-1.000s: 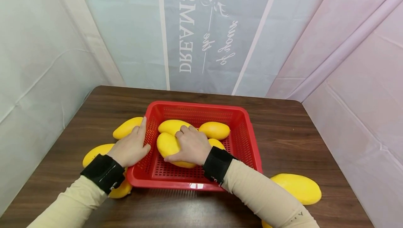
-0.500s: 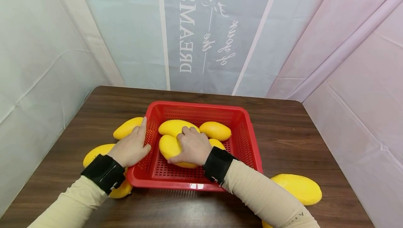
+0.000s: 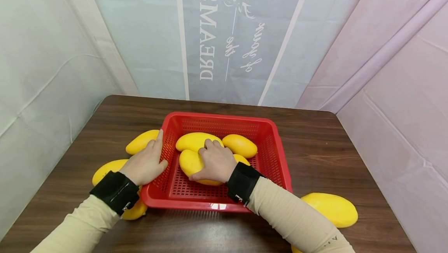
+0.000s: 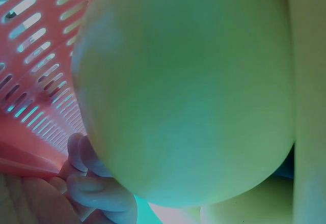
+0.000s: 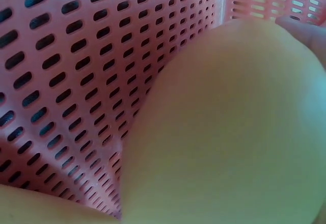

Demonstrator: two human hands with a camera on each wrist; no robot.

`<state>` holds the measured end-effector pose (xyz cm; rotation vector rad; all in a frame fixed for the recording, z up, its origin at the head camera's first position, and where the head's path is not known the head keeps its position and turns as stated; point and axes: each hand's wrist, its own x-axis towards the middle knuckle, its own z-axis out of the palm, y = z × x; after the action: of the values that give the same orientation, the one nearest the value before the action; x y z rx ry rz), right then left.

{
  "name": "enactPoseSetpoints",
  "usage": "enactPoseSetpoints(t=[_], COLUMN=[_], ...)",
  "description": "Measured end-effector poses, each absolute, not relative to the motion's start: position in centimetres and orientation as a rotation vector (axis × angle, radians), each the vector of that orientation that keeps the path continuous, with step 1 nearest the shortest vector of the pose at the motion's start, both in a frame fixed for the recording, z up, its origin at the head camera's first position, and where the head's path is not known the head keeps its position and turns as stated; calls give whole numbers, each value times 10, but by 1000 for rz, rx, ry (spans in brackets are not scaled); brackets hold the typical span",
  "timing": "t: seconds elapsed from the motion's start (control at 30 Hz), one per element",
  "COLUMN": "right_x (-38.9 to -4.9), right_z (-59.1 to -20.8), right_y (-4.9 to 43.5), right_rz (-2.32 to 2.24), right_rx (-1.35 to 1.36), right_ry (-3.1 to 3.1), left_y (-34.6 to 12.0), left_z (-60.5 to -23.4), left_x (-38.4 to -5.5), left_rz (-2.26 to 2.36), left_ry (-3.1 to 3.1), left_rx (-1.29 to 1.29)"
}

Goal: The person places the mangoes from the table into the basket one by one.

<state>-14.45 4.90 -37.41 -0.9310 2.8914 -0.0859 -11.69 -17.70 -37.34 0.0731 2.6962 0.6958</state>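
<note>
Inside a red perforated plastic basket (image 3: 182, 203), my right hand (image 3: 217, 161) grips a yellow mango (image 3: 190, 162) from above, thumb on its near side. That mango (image 5: 229, 122) fills much of the right wrist view. Behind it lies a second mango (image 3: 197, 141), with another mango (image 3: 239, 145) to the right. One more mango (image 3: 242, 159) is partly covered by the right hand. My left hand (image 3: 145, 163) holds the basket's left side, thumb over the rim. In the left wrist view its curled fingers (image 4: 102, 193) show between the basket wall and a large mango (image 4: 188, 91).
Left of the basket on the dark wooden table (image 3: 210, 233) are a far mango (image 3: 141, 141), a middle mango (image 3: 108, 169) and a near mango (image 3: 134, 210) under the left wrist. Another mango (image 3: 330, 209) lies right, beside the right sleeve. A printed cloth (image 3: 241, 51) hangs behind.
The right hand has shifted slightly right with the mango it grips. The two mangoes behind it have nudged a little. The left hand and basket stay in place.
</note>
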Motion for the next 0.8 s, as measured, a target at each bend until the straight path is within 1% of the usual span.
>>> enactPoseSetpoints(t=[0.8], right_x=[-146], right_z=[-376], right_y=[51], right_rz=[-97], right_rx=[-927], right_ry=[2837], left_y=[-176], left_z=[-373], left_x=[-116], left_rz=[707], left_ry=[2701], left_rx=[76])
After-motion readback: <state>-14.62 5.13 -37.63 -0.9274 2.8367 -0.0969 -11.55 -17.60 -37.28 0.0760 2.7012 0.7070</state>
